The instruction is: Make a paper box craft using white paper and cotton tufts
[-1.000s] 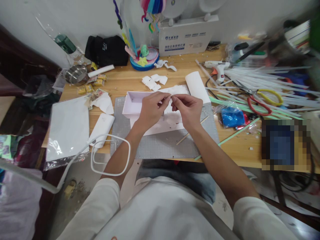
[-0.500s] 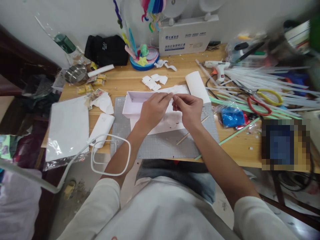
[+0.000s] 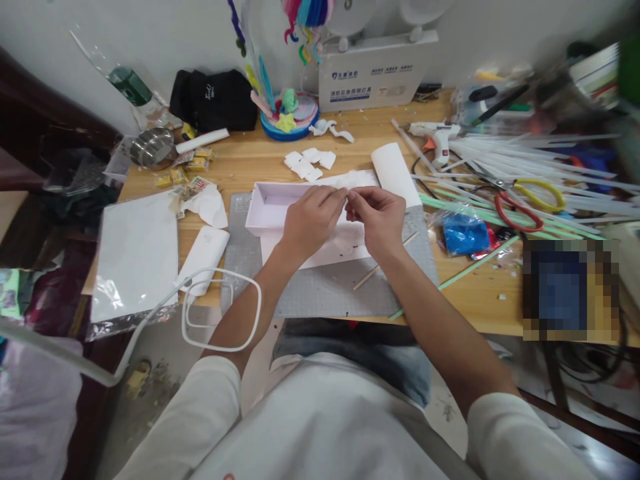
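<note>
My left hand (image 3: 313, 220) and my right hand (image 3: 381, 217) meet at the fingertips above a white sheet (image 3: 350, 243). Both are closed in a pinch, and whatever lies between the fingertips is too small to name. Beside and partly behind my left hand is an open white box (image 3: 270, 212). The sheet and box rest on a grey cutting mat (image 3: 320, 300). A thin wooden stick (image 3: 367, 277) lies on the mat below my right hand. Past that hand a white paper roll (image 3: 395, 173) lies at a slant.
White power bank (image 3: 207, 257) and bagged white sheets (image 3: 135, 253) lie at the left. Small white pieces (image 3: 309, 163) sit behind the box. On the right are a glue gun (image 3: 441, 141), scissors (image 3: 520, 203), many plastic sticks (image 3: 540, 160) and a blue packet (image 3: 466, 233).
My left hand has shifted very slightly to the right. Both hands keep their pinch, and the objects on the table have not moved.
</note>
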A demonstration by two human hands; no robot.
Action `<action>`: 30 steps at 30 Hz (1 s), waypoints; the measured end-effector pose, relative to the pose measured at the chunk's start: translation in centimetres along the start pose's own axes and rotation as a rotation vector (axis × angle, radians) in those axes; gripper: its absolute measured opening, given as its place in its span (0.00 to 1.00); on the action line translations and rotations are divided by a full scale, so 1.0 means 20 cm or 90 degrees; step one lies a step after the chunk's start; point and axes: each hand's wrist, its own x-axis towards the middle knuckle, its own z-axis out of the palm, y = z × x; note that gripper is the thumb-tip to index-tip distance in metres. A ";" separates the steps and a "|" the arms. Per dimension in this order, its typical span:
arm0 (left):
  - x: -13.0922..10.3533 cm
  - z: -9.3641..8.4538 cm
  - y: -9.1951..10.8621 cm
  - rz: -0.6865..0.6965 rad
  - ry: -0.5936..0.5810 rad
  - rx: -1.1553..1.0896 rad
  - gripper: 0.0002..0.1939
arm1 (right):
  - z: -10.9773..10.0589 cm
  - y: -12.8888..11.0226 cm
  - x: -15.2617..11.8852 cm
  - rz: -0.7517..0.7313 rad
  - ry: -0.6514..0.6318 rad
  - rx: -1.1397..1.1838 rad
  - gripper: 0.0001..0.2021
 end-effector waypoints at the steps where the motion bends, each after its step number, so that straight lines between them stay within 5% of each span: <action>1: 0.00 0.00 0.00 -0.007 -0.005 -0.024 0.16 | 0.00 0.00 0.00 0.000 -0.001 -0.006 0.12; 15: 0.05 -0.04 0.01 -0.161 0.012 -0.293 0.12 | 0.01 -0.04 -0.02 -0.027 -0.003 -0.011 0.10; 30: 0.00 0.01 -0.01 0.008 0.005 -0.001 0.18 | -0.01 0.00 -0.01 -0.041 0.015 -0.032 0.06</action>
